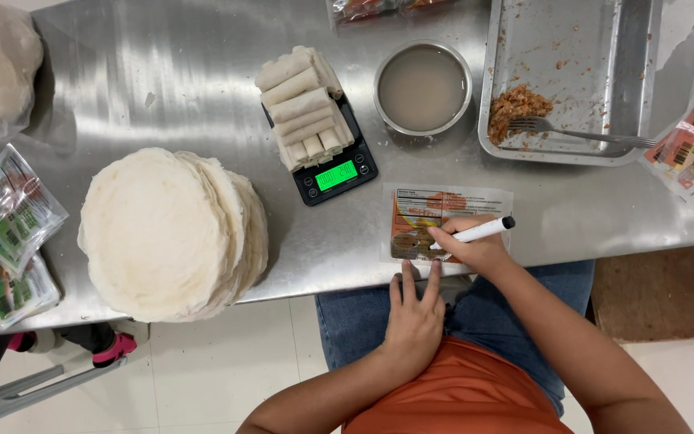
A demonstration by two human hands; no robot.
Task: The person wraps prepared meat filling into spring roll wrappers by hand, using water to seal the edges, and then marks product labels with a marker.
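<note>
Marker (475, 233), white-barrelled with a black cap, pinched in the right hand (466, 247), fingers closed tight round the barrel, cap end pointing away to the right. Directly under that grip lies a flat clear printed pouch (443, 219) near the edge of the steel table (162, 72); the marker's writing end meets the pouch's lower part. Left hand (415, 317) just below the grip, holding nothing, fingers stretched flat with tips touching the pouch's near edge at the table rim.

Beyond the grip, up and left: small black scale (335, 173), green display lit, carrying stacked pale rolls (303, 104). Straight above the grip: round metal bowl (422, 87) of cloudy liquid. Up and right: metal tray (564, 48) with a clump of reddish filling (516, 104) and a fork (580, 133). Far left of the grip: tall stack of round white wrappers (170, 233).
</note>
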